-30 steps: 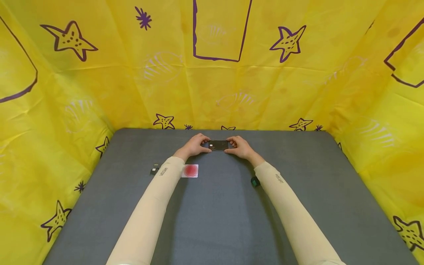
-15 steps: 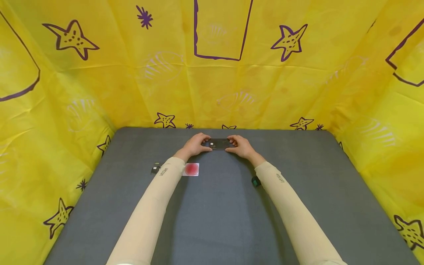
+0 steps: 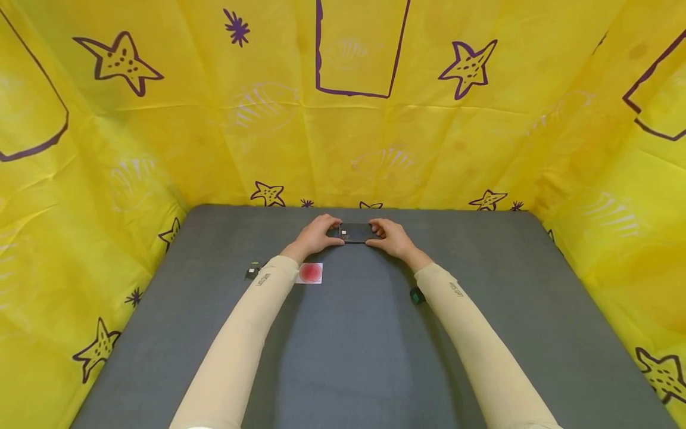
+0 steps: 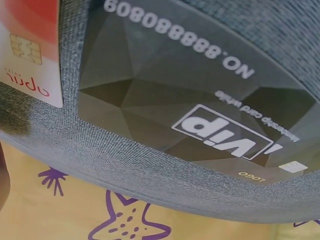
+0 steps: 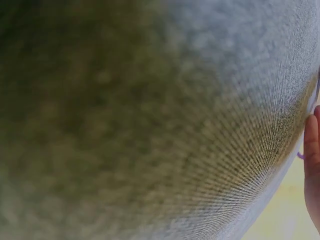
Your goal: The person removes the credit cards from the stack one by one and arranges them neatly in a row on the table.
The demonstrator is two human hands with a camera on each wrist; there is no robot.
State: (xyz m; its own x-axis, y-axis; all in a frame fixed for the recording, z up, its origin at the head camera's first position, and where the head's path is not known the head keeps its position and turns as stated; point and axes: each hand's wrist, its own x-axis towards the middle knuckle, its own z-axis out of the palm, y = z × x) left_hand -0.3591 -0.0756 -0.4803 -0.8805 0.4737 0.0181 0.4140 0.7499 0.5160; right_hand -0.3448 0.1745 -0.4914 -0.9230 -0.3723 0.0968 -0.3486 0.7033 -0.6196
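Observation:
Near the far edge of the table, a black card (image 3: pixel 356 232) marked VIP, with a small pale chip, is between my two hands. My left hand (image 3: pixel 316 234) pinches its left end between thumb and fingers. At the right end, my right hand (image 3: pixel 395 239) grips it the same way. In the right wrist view only a bit of a finger (image 5: pixel 312 170) shows at the right edge, and the card is out of sight. Whether the card touches the cloth is unclear.
Another black VIP card (image 4: pixel 150 110) lies on the grey table (image 3: pixel 343 345), partly behind my left sleeve in the head view. Beside it is a white card with a red disc (image 3: pixel 310 273). Yellow patterned cloth (image 3: pixel 343 149) walls the back and sides.
The head view has shifted very slightly. Both hands stay at the ends of the black card, which keeps nearly the same place; its dark lower edge shows more clearly now.

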